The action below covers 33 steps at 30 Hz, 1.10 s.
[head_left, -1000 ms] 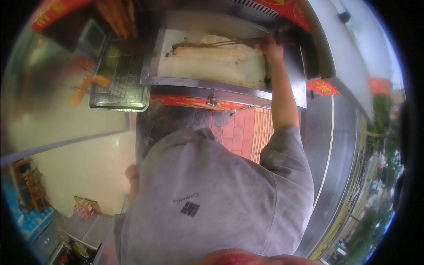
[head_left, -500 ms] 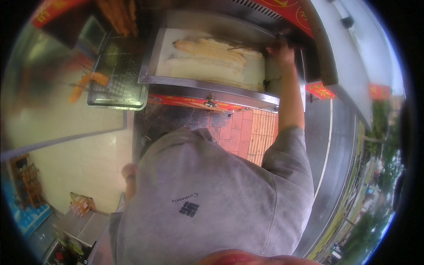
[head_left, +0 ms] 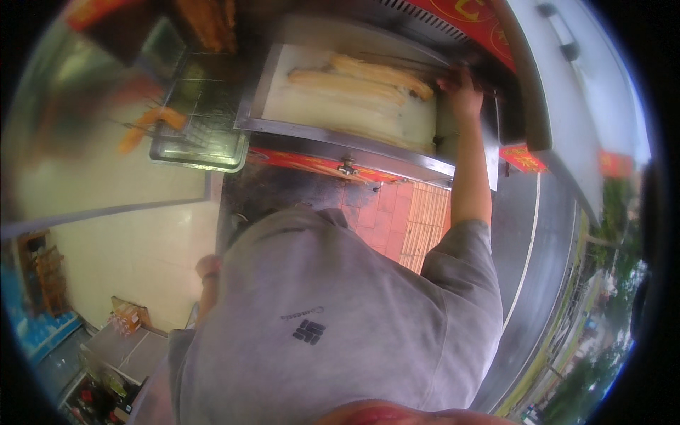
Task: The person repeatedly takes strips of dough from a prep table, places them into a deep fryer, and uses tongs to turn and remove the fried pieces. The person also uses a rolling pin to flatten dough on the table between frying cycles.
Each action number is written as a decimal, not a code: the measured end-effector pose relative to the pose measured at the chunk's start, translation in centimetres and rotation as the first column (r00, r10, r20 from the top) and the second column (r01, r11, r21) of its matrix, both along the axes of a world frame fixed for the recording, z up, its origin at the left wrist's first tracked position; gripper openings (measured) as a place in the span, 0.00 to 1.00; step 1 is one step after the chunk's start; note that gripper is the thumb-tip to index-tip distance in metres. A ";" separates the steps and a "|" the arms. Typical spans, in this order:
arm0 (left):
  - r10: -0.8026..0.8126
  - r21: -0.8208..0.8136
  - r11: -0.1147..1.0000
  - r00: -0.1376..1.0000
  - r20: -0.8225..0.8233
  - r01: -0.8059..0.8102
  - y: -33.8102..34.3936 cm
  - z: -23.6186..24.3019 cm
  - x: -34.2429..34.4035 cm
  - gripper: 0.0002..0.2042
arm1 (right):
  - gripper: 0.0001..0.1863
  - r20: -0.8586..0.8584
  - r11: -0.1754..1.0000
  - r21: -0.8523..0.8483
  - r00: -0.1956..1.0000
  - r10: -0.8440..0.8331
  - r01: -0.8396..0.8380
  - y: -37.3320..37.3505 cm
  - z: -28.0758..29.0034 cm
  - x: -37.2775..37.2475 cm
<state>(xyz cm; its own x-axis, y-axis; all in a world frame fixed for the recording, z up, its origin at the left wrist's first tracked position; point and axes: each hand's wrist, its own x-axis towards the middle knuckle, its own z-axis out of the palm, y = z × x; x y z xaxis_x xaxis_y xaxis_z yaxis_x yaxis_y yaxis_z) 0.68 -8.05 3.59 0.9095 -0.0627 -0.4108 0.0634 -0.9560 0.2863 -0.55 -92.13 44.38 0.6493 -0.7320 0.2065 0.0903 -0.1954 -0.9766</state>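
My right hand [head_left: 464,93] reaches over the far right corner of a metal fryer [head_left: 333,136], its fingers closed round a pair of long, dark cooking chopsticks [head_left: 407,61]. Their thin length points left across the pale oil. Several fried dough sticks [head_left: 347,83] float there, light golden and lying lengthwise. The one at the back [head_left: 382,71] lies just below the chopsticks. Down at my left side, my left hand [head_left: 207,266] is beside the cream-coloured counter, with a dark band at the wrist. Its fingers are too small and blurred to make out.
Left of the fryer stands a metal tray [head_left: 198,157] with a wire rack and a browned dough stick [head_left: 152,124]. Browner sticks [head_left: 205,25] stand behind it. A metal panel [head_left: 549,106] rises at the right, near the road. A small box [head_left: 127,316] sits lower left.
The back dough stick has shifted and lies more plainly apart from the one in front. My right hand and the chopsticks have moved slightly. The whole view has shifted a little.
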 end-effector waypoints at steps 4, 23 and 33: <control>0.157 -0.097 0.984 0.987 0.043 -0.152 1.0 -1.4 0.7 0.08 | 0.18 -0.014 0.927 0.266 0.961 0.277 -0.263 2.4 -0.8 0.3; 0.664 -0.060 0.745 0.729 0.165 -0.665 -4.6 8.0 -6.7 0.08 | 0.21 -0.377 0.796 -0.484 0.908 0.184 -0.363 -1.4 -9.3 -0.6; 0.514 -0.099 0.857 0.851 0.109 -0.505 4.1 5.0 -4.0 0.13 | 0.25 -0.422 0.763 -0.609 0.903 -0.080 -0.217 2.7 -6.0 -2.8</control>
<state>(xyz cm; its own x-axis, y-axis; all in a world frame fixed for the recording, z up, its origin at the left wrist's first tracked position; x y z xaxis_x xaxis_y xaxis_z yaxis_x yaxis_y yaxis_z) -3.27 -3.96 8.56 0.8649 0.4019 -0.3006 0.4956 -0.7786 0.3850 -3.36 -89.43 38.35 0.8216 -0.4781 0.3106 -0.2377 -0.7825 -0.5755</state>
